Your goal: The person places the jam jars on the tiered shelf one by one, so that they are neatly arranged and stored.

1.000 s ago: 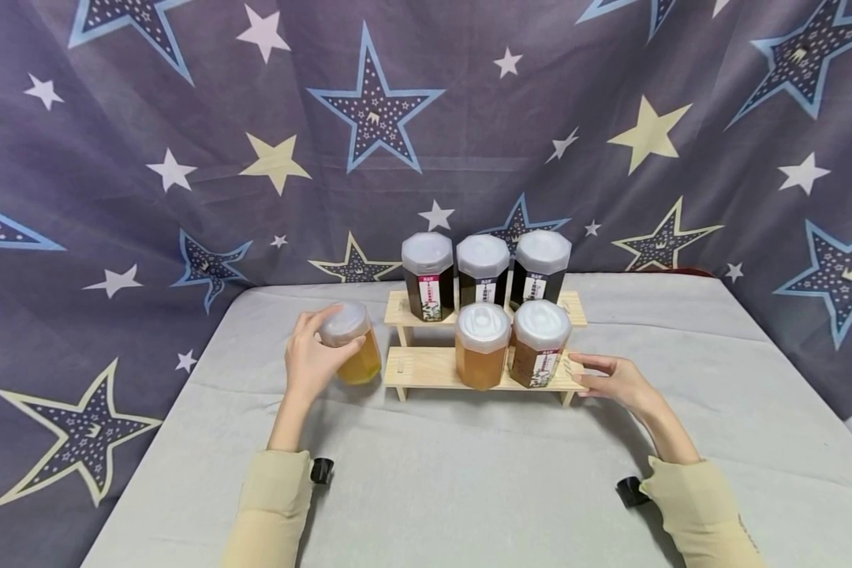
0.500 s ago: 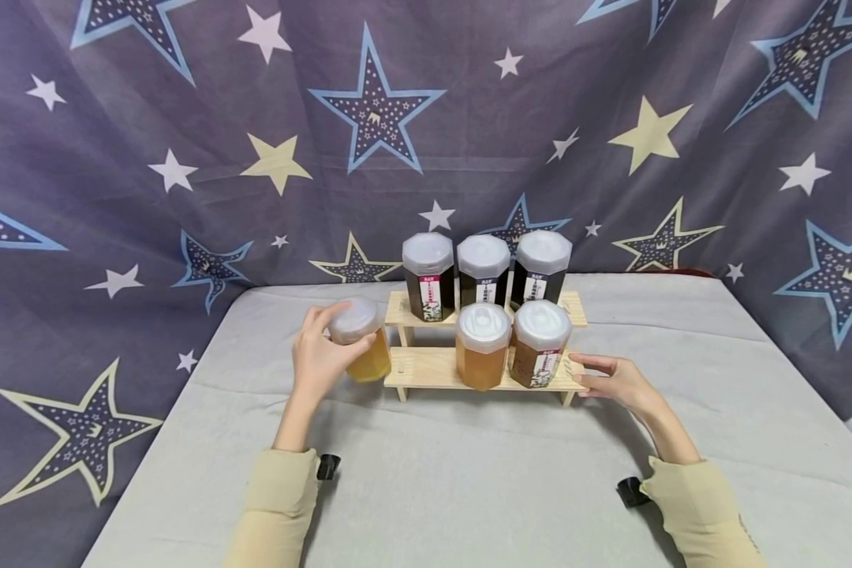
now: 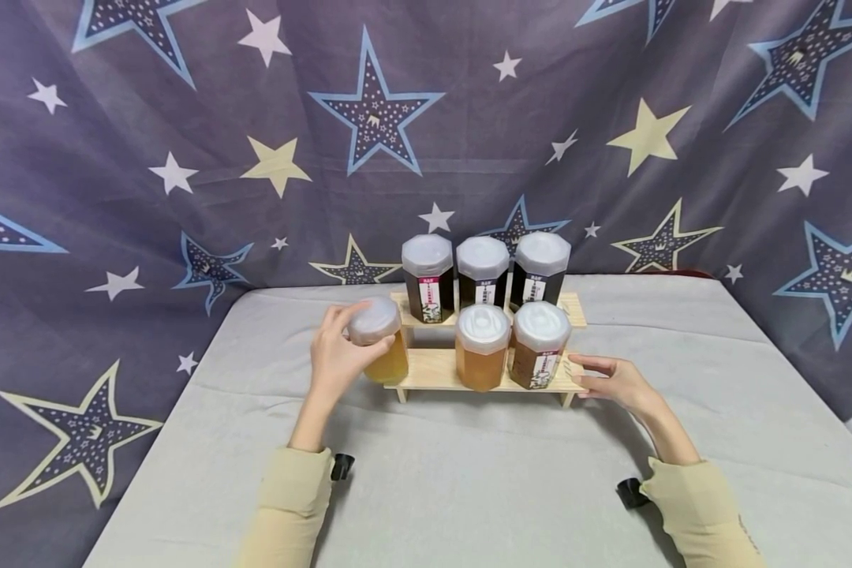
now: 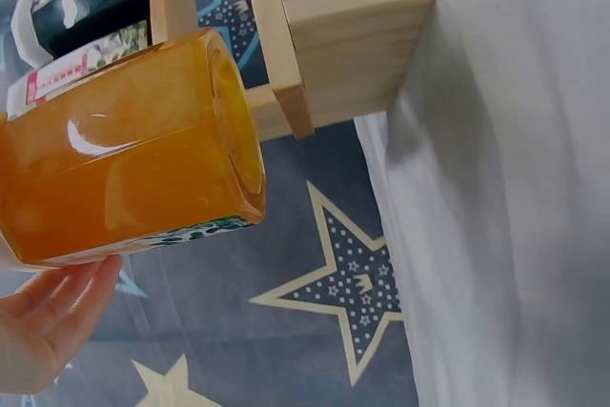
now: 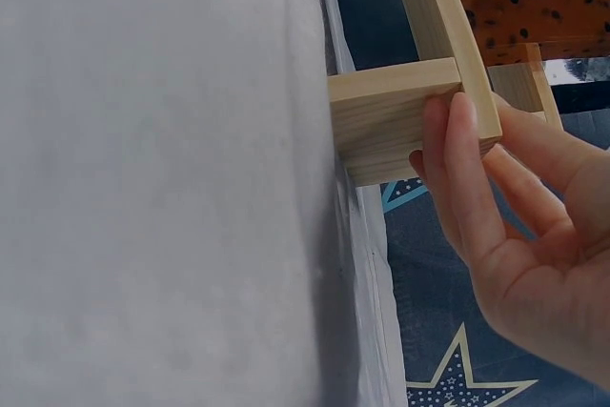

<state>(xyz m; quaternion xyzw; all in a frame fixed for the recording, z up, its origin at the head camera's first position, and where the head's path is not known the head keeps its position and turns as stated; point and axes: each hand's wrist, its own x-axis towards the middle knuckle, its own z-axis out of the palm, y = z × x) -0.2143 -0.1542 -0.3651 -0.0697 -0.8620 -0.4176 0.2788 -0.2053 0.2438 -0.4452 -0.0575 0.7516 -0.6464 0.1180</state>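
My left hand [image 3: 341, 347] grips a jar of golden honey [image 3: 386, 362] by its whitish octagonal lid, at the left end of the lower wooden shelf [image 3: 431, 368]. In the left wrist view the underside of the honey jar [image 4: 238, 131] shows, so it is held up, near the shelf's edge. My right hand [image 3: 619, 384] holds the shelf's right end; the right wrist view has its fingers [image 5: 467, 159] against the board and leg. On that shelf stand an amber jar [image 3: 481, 369] and a darker brown jar [image 3: 528, 364].
Behind, the upper wooden shelf [image 3: 576, 310] carries three dark jars, one at left [image 3: 429, 298], one in the middle [image 3: 483, 289] and one at right [image 3: 537, 286]. A grey cloth [image 3: 483, 481] covers the table. A star-patterned curtain [image 3: 468, 118] hangs behind it.
My left hand has carried the honey jar rightward, from beside the lower shelf to its left end. My right hand and the other jars have stayed in place.
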